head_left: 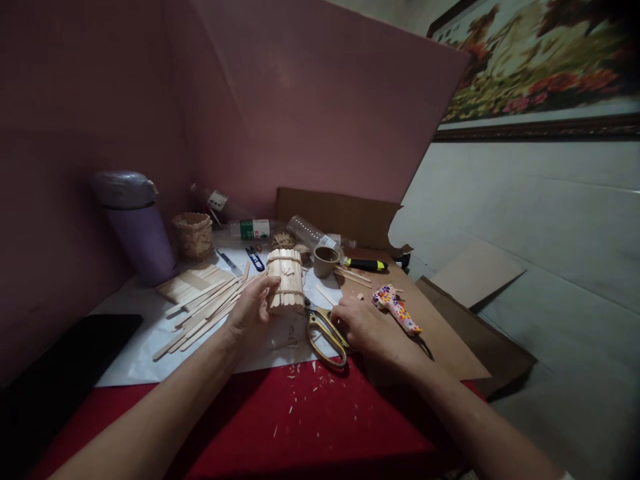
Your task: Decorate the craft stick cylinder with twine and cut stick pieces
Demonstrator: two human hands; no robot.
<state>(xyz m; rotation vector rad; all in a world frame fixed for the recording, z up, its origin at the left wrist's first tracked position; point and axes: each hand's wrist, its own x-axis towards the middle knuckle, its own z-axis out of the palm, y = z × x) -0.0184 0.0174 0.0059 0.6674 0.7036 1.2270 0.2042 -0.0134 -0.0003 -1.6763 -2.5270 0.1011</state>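
My left hand [256, 300] is closed around the side of a small upright cylinder made of craft sticks [286, 277], bound by twine near its top and bottom. My right hand [357, 323] is low over the brown cardboard with its fingers curled together. A pale craft stick [326, 295] reaches up to those fingertips; whether they grip it is hidden. Scissors with gold handles [327, 340] lie just left of my right hand. To the right of it rests a glue gun with a flowered pattern [397, 310].
Loose craft sticks [205, 320] fan out on white paper at left. Behind are a woven-looking pot [193, 237], a purple tumbler [140, 240], plastic bottles [306, 231], a small cup [326, 262] and a black-yellow handled tool [367, 265]. Wood scraps [315, 387] litter the red cloth.
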